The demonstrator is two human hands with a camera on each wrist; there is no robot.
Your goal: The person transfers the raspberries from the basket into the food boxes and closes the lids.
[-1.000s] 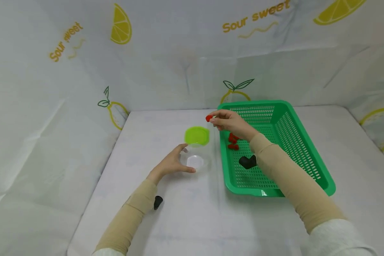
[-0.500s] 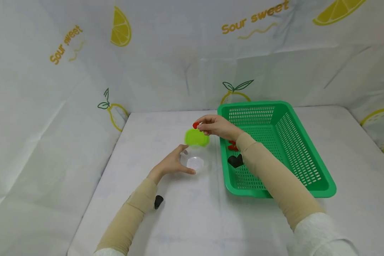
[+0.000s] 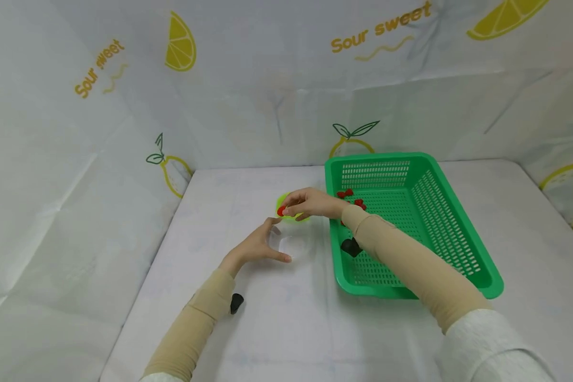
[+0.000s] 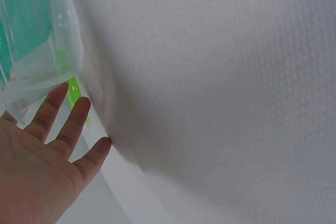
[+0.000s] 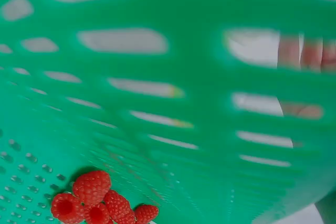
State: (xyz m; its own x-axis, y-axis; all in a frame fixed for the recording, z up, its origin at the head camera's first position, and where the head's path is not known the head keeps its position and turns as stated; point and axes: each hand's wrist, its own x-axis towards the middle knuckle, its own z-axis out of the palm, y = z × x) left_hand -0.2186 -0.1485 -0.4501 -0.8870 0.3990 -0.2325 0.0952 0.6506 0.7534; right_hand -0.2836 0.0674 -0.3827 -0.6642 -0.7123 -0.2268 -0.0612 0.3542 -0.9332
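Observation:
My right hand [image 3: 286,210] pinches a red raspberry [image 3: 280,211] just above the clear plastic container [image 3: 292,245], in front of the lime green lid [image 3: 300,216]. My left hand [image 3: 260,243] rests against the container's left side with straight fingers, and the left wrist view shows those fingers [image 4: 63,124] beside the clear container [image 4: 37,51]. The green basket [image 3: 425,175] stands to the right with more raspberries [image 3: 350,195] inside. In the right wrist view the basket wall [image 5: 173,61] fills the frame above a cluster of raspberries [image 5: 100,203].
A black piece [image 3: 350,246] lies in the basket beside my right forearm. Another small black piece [image 3: 236,302] lies on the white table near my left forearm. White lemon-print walls close in the back and both sides.
My right hand has carried the raspberry left and down, from the basket's corner to above the clear container. My left hand has stayed by the container.

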